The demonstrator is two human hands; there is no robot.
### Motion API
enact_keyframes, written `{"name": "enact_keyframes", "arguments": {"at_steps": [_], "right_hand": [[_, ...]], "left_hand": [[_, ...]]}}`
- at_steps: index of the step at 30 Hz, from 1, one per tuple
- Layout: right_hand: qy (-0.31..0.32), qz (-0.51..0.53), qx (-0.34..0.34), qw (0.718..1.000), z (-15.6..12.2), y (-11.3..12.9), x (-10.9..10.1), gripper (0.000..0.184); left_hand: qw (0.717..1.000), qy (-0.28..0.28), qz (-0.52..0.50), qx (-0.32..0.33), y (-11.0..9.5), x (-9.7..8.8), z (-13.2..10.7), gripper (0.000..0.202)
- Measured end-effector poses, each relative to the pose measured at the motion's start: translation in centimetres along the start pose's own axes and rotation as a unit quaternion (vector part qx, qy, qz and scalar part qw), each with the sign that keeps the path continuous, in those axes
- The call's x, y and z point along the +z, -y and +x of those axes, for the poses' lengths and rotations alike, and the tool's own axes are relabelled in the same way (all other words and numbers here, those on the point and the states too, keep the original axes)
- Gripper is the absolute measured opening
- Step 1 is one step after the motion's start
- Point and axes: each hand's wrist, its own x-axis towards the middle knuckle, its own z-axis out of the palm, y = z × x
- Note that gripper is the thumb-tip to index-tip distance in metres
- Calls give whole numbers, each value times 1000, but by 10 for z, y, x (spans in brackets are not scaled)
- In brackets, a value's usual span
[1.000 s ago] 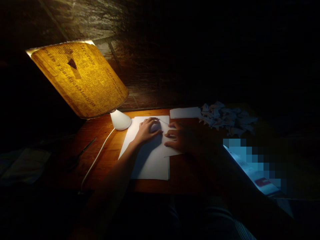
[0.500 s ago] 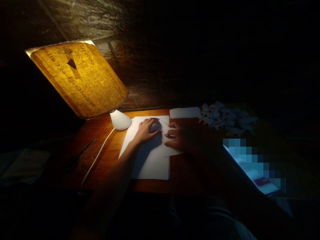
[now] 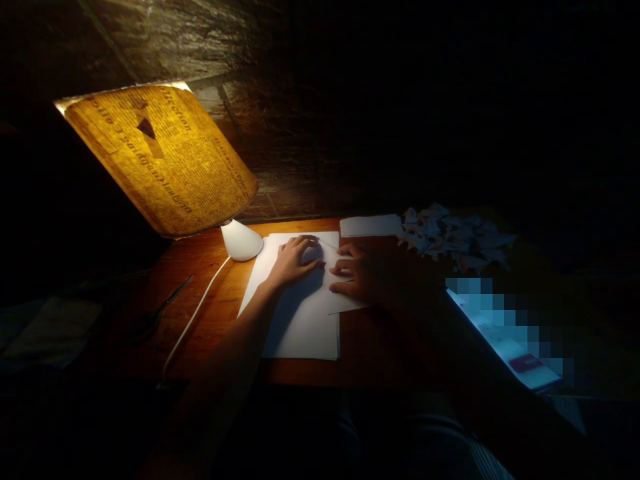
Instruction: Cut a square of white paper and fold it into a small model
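My left hand lies on a stack of white paper, its fingers stretched forward and thumb apart. To its right, my right hand rests with spread fingers on a white sheet that overlaps the stack's right side and sticks out past it. Neither hand grips anything that I can see. Shadow hides part of the right hand and its thumb side. The left hand casts a dark shadow over the paper.
A lamp with a newsprint shade stands at the left, its white cord running forward. Scissors lie beyond the cord. Behind are white paper strips and a pile of folded paper pieces. A lit screen is at right.
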Motion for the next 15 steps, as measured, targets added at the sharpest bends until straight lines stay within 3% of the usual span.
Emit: {"name": "enact_keyframes", "arguments": {"at_steps": [15], "right_hand": [[4,0,6,1000,1,-1,2,25]], "left_hand": [[999,15,28,0,0,-1,1,46]]}}
